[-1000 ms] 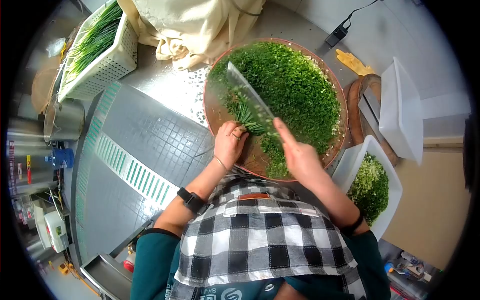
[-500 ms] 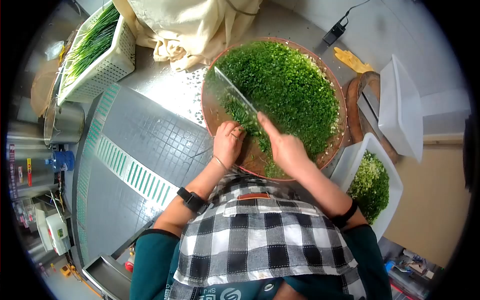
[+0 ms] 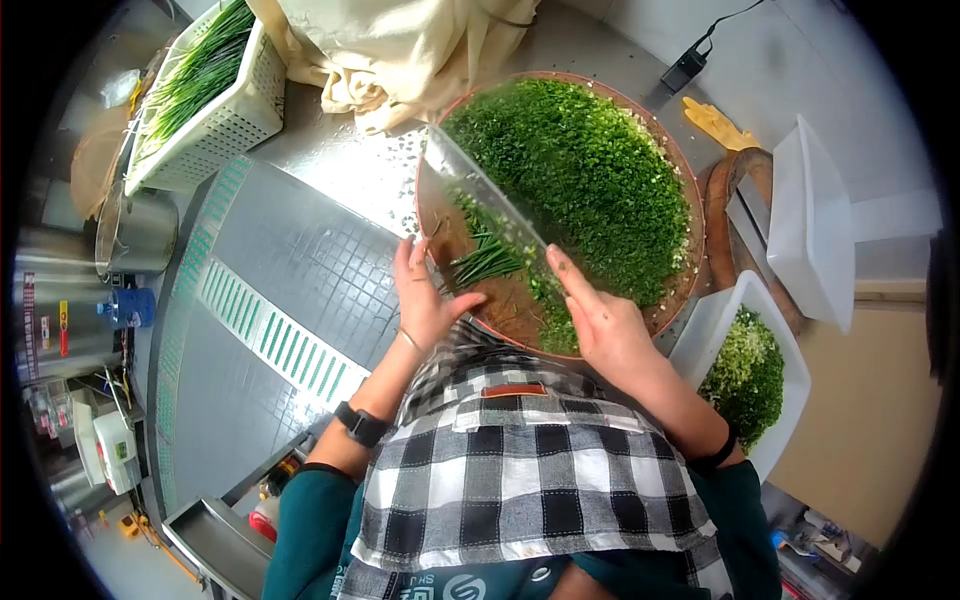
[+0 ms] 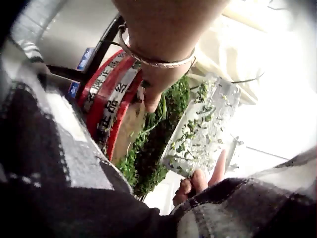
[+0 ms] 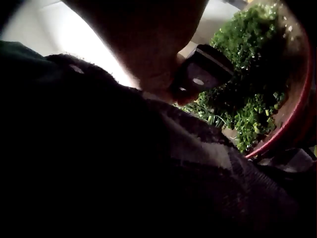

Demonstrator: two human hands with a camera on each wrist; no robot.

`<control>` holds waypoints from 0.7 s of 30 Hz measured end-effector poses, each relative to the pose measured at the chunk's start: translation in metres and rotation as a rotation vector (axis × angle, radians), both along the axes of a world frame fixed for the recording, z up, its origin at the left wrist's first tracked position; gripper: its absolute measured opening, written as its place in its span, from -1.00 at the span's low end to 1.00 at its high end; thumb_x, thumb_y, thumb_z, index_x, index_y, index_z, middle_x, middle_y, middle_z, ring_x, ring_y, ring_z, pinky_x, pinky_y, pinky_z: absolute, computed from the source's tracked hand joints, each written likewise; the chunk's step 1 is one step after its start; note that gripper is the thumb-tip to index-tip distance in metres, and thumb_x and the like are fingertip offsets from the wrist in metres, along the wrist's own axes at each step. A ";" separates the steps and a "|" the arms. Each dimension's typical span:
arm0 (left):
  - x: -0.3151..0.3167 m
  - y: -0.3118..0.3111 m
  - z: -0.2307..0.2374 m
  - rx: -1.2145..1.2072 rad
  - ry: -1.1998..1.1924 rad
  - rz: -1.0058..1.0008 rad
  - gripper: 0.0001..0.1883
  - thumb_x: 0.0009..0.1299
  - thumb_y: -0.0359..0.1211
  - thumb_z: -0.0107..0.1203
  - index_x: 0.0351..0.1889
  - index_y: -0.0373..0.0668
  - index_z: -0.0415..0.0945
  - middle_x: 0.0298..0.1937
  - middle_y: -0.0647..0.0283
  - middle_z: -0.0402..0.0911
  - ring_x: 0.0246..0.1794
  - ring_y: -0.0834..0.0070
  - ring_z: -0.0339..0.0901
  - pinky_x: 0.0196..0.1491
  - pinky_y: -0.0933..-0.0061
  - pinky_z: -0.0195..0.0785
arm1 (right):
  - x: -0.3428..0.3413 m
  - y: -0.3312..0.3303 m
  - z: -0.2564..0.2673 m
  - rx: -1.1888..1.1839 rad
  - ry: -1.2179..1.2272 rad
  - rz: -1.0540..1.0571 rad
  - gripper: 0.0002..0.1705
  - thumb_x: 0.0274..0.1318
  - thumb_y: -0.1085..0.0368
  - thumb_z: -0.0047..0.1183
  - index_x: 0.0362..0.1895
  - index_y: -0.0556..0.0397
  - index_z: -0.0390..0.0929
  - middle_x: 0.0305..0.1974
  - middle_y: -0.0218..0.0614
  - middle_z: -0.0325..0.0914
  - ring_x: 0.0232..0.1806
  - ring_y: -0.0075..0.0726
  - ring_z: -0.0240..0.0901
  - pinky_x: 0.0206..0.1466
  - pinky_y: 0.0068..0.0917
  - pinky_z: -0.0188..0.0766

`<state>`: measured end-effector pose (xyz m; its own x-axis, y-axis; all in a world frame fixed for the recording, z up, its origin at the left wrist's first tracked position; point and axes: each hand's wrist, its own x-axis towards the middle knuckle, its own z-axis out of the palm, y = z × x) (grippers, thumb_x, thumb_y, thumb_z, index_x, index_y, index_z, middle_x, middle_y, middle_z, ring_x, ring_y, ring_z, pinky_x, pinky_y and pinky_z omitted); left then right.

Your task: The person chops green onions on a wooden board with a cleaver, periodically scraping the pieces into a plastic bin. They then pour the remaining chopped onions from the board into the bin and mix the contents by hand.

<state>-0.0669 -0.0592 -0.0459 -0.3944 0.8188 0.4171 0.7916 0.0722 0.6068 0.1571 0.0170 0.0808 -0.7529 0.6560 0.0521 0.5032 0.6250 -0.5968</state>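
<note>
In the head view my left hand (image 3: 428, 300) is spread, thumb out, at the left edge of a round wooden chopping board (image 3: 508, 312). Beside its fingertips lies a short bunch of cut green onion stalks (image 3: 485, 262). My right hand (image 3: 612, 332) grips a cleaver (image 3: 492, 190), its forefinger laid along the broad blade. Bits of green cling to that cleaver blade (image 4: 203, 126) in the left wrist view. A thick heap of chopped green onions (image 3: 590, 170) covers most of the board. The dark cleaver handle (image 5: 203, 74) shows in the right wrist view.
A white basket (image 3: 235, 125) of whole green onions stands at the upper left. On the right are a white tub (image 3: 690, 350) of chopped onions and another white tub (image 3: 815, 230) behind it. A yellow glove (image 3: 715, 122) and cream cloth (image 3: 400, 60) lie beyond the board.
My left hand has let go of the stalks, drawn back left and spread its fingers. The cleaver has moved in the right hand's grip, first left, then back right.
</note>
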 end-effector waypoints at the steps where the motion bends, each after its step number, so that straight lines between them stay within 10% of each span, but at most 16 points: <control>1: -0.002 -0.007 -0.007 -0.044 -0.216 -0.059 0.06 -0.24 -0.17 0.49 0.22 -0.20 0.09 0.21 -0.12 0.10 0.10 -0.01 0.27 0.11 0.11 0.18 | -0.001 -0.003 -0.003 -0.002 -0.013 0.014 -0.16 0.04 0.50 -0.13 0.40 -0.30 -0.08 -0.67 0.01 0.39 -0.60 0.10 0.44 -0.49 -0.07 0.40; 4: -0.001 -0.024 -0.021 -0.034 -0.479 -0.130 -0.13 -0.05 -0.30 0.43 0.20 -0.24 0.14 0.13 -0.08 0.30 -0.11 0.20 0.49 -0.11 0.35 0.40 | -0.009 -0.010 -0.008 0.007 -0.078 0.092 -0.27 0.08 0.52 -0.09 0.36 -0.16 0.07 -0.35 0.00 0.53 -0.53 0.00 0.48 -0.44 -0.20 0.43; 7: -0.004 -0.029 -0.022 -0.094 -0.550 0.020 -0.67 0.12 -0.46 0.25 -0.15 -0.30 0.47 -0.36 0.07 0.60 -0.38 0.30 0.60 -0.27 0.41 0.44 | -0.022 -0.011 -0.023 0.000 -0.193 0.148 -0.18 0.01 0.51 -0.10 0.39 -0.24 -0.01 -0.52 0.03 0.49 -0.56 0.06 0.47 -0.47 -0.15 0.43; 21: -0.001 -0.018 -0.024 -0.159 -0.918 0.039 -0.88 0.23 -0.51 0.11 -0.38 -0.23 0.35 -0.48 0.40 0.44 -0.51 0.72 0.31 -0.44 0.66 0.22 | -0.037 -0.011 -0.026 0.036 -0.258 0.170 -0.06 -0.12 0.52 -0.13 0.41 -0.30 -0.09 -0.70 -0.03 0.42 -0.68 0.07 0.41 -0.59 -0.13 0.34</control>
<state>-0.0680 -0.0775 -0.0695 -0.5426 0.8186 -0.1881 0.0015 0.2248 0.9744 0.1201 0.0057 0.0553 -0.8431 0.5209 -0.1339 0.5217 0.7315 -0.4391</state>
